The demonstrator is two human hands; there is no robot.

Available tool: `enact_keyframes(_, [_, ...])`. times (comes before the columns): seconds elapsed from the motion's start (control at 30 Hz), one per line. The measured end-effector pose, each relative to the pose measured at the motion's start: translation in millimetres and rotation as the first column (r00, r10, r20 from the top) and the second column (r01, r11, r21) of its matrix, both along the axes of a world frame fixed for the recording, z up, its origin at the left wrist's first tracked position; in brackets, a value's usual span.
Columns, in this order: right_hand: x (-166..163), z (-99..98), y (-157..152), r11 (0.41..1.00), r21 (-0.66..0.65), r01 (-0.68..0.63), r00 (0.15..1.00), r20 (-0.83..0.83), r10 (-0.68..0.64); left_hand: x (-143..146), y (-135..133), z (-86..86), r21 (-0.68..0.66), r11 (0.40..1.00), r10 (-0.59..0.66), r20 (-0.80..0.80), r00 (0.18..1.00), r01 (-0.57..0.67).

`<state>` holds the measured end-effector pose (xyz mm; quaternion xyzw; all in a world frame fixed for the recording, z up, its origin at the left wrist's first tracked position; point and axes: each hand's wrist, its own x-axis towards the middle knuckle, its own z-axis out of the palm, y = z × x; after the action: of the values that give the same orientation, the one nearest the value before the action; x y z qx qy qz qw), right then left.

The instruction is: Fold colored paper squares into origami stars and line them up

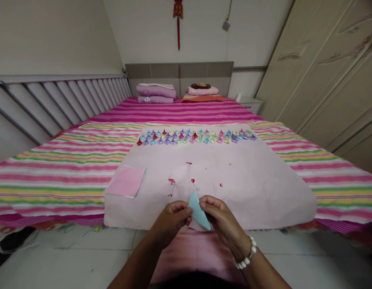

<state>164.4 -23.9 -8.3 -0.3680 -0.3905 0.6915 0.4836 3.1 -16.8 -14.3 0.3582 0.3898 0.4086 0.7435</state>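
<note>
Folded light-blue origami paper [199,212], pinched by left hand [174,218] and right hand [223,220]; presumably light, crisp, easily creased, best held along edges between the two grips.

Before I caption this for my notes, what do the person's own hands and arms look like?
The left hand and right hand are ungloved, and no sleeves show. The right wrist wears a bracelet of white beads with small greyish spacers; the left wrist is bare.
</note>
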Motion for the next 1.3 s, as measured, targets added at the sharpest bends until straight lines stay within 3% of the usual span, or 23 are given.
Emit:
enact_keyframes(0.2, [7.1,-1.8,5.9,0.992,0.128,0.011,0.972,0.231,-0.041,3.5,3.8,-3.5,0.067,0.998,0.02,-0.101,0.995,-0.014])
enact_keyframes(0.4, [1.4,-12.9,10.2,0.953,0.285,0.1,0.9,0.384,-0.209,16.9,6.8,-3.4,0.18,0.972,0.194,-0.263,0.945,-0.15])
enact_keyframes(0.57, [-7.0,-12.5,3.2,0.794,0.6,0.103,0.717,0.508,-0.477,27.2,-0.3,4.3,0.396,0.91,0.287,-0.397,0.871,-0.12])
enact_keyframes(0.7, [-12.5,-14.8,-1.6,0.683,0.73,0.03,0.615,0.525,-0.588,31.8,-5.6,6.7,0.509,0.859,0.326,-0.475,0.817,-0.047])
enact_keyframes(0.77, [-14.9,-18.6,-2.8,0.619,0.785,-0.009,0.584,0.507,-0.634,33.2,-3.9,4.5,0.479,0.875,0.319,-0.456,0.831,-0.073])
enact_keyframes(0.9, [-19.1,-26.4,-4.1,0.503,0.858,-0.099,0.535,0.472,-0.7,33.8,3.6,0.7,0.31,0.917,0.358,-0.366,0.859,-0.25])
enact_keyframes(1.0, [-20.7,-29.3,-4.2,0.439,0.886,-0.148,0.478,0.453,-0.753,33.4,5.6,2.9,0.241,0.943,0.305,-0.342,0.889,-0.231])
enact_keyframes(1.13, [-21.0,-29.4,-4.6,0.42,0.894,-0.157,0.446,0.443,-0.777,34.3,0.8,7.5,0.367,0.895,0.393,-0.383,0.836,-0.253])
enact_keyframes(1.3, [-21.4,-25.1,-4.9,0.456,0.887,-0.075,0.462,0.437,-0.772,35.8,-6.5,8.8,0.481,0.846,0.44,-0.385,0.811,-0.23])
